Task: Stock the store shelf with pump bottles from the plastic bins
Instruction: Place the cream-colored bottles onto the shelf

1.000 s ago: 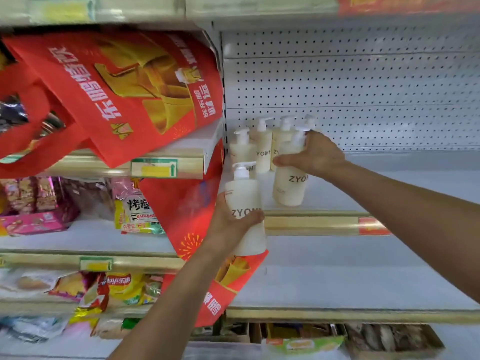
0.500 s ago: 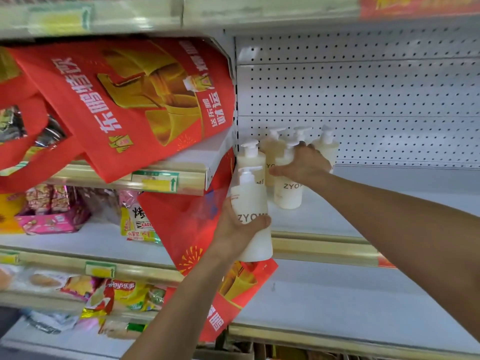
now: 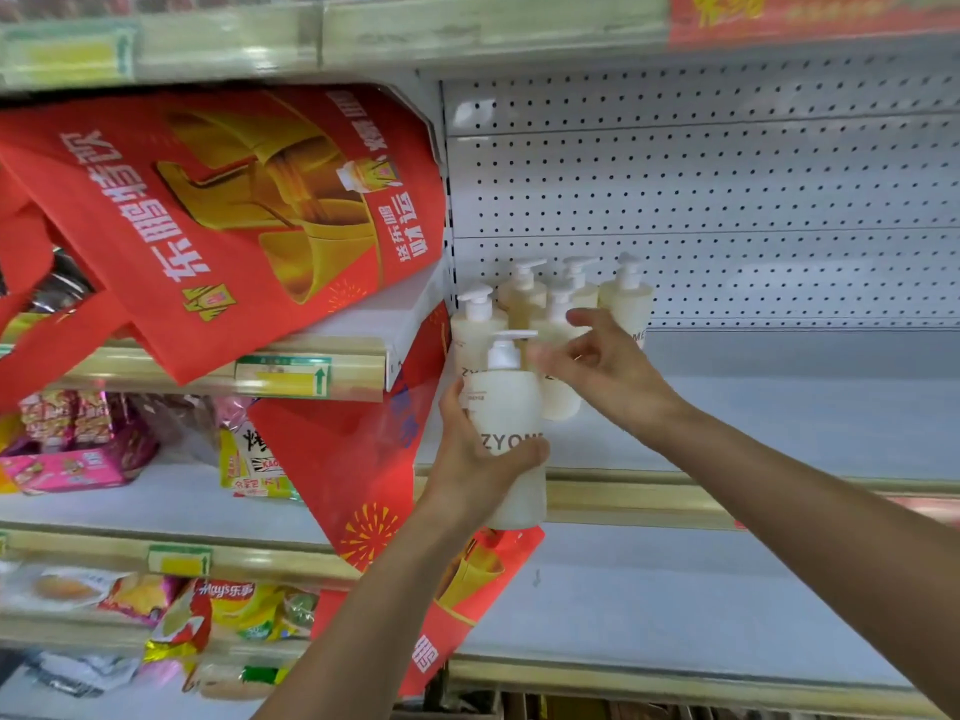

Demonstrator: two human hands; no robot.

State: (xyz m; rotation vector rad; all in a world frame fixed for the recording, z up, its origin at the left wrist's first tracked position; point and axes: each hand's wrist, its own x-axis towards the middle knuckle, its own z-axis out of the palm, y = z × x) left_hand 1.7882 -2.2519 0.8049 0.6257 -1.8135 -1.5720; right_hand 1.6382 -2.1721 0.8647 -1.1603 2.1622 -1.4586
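Note:
My left hand [image 3: 475,459] grips a cream pump bottle [image 3: 511,433] marked ZYOME, held upright in front of the white shelf's [image 3: 779,433] gold front edge. Several matching pump bottles [image 3: 626,298] stand in a cluster at the shelf's back left corner against the pegboard. My right hand [image 3: 608,363] hovers with spread, relaxed fingers just in front of the nearest standing bottle [image 3: 558,392], holding nothing. The plastic bins are out of view.
Red promotional bags [image 3: 223,220] hang over the neighbouring shelf on the left, and one drapes down beside the held bottle. Snack packs [image 3: 228,605] fill the left shelves. A lower white shelf [image 3: 701,615] lies below. Perforated backboard [image 3: 727,200] behind.
My right hand has let go of the bottle it set down near the cluster and drawn back, fingers opening. My left hand has lifted its bottle toward the shelf.

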